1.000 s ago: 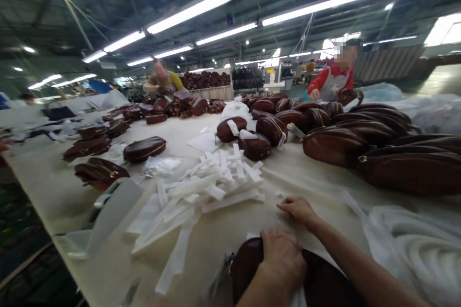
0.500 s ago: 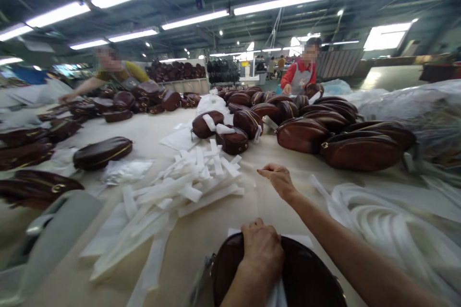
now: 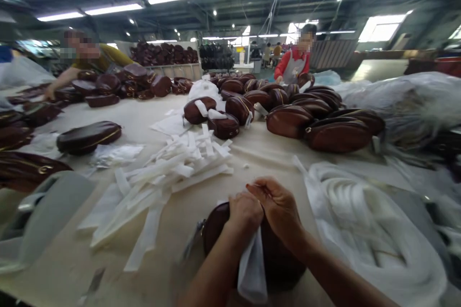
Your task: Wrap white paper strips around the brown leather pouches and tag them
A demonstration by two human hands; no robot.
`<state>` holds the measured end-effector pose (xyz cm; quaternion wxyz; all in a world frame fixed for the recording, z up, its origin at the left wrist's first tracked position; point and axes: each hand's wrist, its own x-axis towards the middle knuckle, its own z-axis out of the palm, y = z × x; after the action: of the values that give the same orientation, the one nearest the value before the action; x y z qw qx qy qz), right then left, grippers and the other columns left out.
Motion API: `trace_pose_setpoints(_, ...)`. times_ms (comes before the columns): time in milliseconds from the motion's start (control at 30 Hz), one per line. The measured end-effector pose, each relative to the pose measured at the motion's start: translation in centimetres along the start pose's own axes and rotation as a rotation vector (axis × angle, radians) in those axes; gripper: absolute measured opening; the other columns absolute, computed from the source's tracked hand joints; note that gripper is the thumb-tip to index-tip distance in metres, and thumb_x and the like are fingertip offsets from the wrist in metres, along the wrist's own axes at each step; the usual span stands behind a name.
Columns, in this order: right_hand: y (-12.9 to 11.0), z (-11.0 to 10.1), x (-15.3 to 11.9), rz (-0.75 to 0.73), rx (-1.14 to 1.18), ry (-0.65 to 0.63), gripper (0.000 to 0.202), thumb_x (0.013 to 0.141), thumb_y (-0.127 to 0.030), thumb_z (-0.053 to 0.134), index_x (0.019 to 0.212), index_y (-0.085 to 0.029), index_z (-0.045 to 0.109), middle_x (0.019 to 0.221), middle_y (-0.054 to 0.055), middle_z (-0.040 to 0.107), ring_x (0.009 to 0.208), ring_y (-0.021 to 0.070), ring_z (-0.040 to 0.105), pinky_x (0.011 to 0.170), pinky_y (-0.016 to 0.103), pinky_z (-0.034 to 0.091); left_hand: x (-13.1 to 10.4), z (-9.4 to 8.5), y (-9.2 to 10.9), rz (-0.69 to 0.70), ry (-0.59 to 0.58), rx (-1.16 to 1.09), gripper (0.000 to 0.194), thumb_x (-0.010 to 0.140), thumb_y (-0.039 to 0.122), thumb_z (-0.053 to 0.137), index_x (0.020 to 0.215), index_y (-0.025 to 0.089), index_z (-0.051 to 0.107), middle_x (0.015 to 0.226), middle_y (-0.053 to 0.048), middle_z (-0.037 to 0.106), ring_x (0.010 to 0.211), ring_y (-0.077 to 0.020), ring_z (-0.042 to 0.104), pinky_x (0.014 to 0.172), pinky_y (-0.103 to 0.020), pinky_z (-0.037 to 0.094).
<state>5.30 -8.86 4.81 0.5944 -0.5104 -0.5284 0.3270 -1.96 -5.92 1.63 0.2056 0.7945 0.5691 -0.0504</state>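
Note:
A dark brown rounded leather bag [image 3: 284, 254] lies at the near edge of my view. Over its upper side my left hand [image 3: 246, 212] is closed, holding a white wrapping strip [image 3: 254, 268] against the bag; the strip's loose end hangs toward me. My right hand [image 3: 281, 208] is at the bag's far edge, touching the left one, with thumb and fingers pinched together. Whatever is between those fingertips is hidden. A metal zip pull [image 3: 196, 237] sticks out at the bag's left side.
Loose white strips [image 3: 180, 168] lie in a pile ahead to the left. On the right is a coil of white strip [image 3: 345, 201]. Several brown bags [image 3: 338, 132] stand farther back. A grey tape dispenser [image 3: 54, 211] sits at left. Two co-workers [image 3: 291, 67] work across the table.
My right hand has come back from above the table to the bag, beside my left hand. The view has shifted, and a white strip end now shows below my left hand.

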Motion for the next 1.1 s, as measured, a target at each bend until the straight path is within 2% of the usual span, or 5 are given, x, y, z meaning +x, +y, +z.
trace_pose_setpoints(167,0.5,-0.6,-0.9,0.051,0.177,0.137,0.020,0.068,-0.035,0.066,0.062,-0.018,0.058,0.058,-0.003,0.054,0.057,0.0106,0.049,0.056,0.022,0.043,-0.5,-0.1,-0.1,-0.033,0.054,0.049,0.031,0.085,0.013,0.034,0.099,0.010,0.062,0.100,-0.015,0.063,0.102,-0.0297,0.055,0.092,-0.047,0.037)
trace_pose_setpoints(467,-0.3,-0.8,0.6,0.061,0.277,0.041,0.027,0.061,-0.040,0.072,0.060,-0.018,0.057,0.058,-0.003,0.054,0.059,0.0112,0.050,0.058,0.024,0.044,-0.4,0.1,-0.1,-0.206,0.182,-0.017,0.035,0.082,0.002,0.030,0.111,0.004,0.050,0.111,-0.021,0.054,0.099,-0.0232,0.059,0.083,-0.031,0.044)
trace_pose_setpoints(833,-0.3,0.7,2.9,0.067,0.250,-0.075,0.023,0.062,-0.040,0.066,0.060,-0.018,0.058,0.055,-0.004,0.054,0.055,0.0103,0.048,0.055,0.023,0.040,-0.1,0.3,-1.1,-0.305,0.368,-0.191,0.036,0.084,-0.001,0.024,0.111,0.006,0.046,0.101,-0.019,0.061,0.093,-0.0218,0.062,0.077,-0.027,0.046)
trace_pose_setpoints(1000,-0.2,1.0,5.3,0.051,0.247,-0.034,0.024,0.062,-0.041,0.066,0.060,-0.018,0.057,0.053,-0.005,0.051,0.053,0.0097,0.047,0.056,0.024,0.041,-0.2,0.5,-0.4,-0.282,0.360,-0.189,0.036,0.084,-0.002,0.023,0.110,0.009,0.047,0.099,-0.016,0.064,0.094,-0.0211,0.063,0.077,-0.027,0.046)
trace_pose_setpoints(1100,-0.4,0.7,5.0,0.049,0.232,-0.018,0.022,0.063,-0.038,0.066,0.059,-0.018,0.057,0.053,-0.005,0.051,0.054,0.0100,0.048,0.058,0.024,0.041,0.0,0.9,-0.2,-0.249,0.321,-0.166,0.032,0.090,0.003,0.025,0.110,0.008,0.049,0.099,-0.015,0.063,0.093,-0.0200,0.063,0.080,-0.028,0.047)
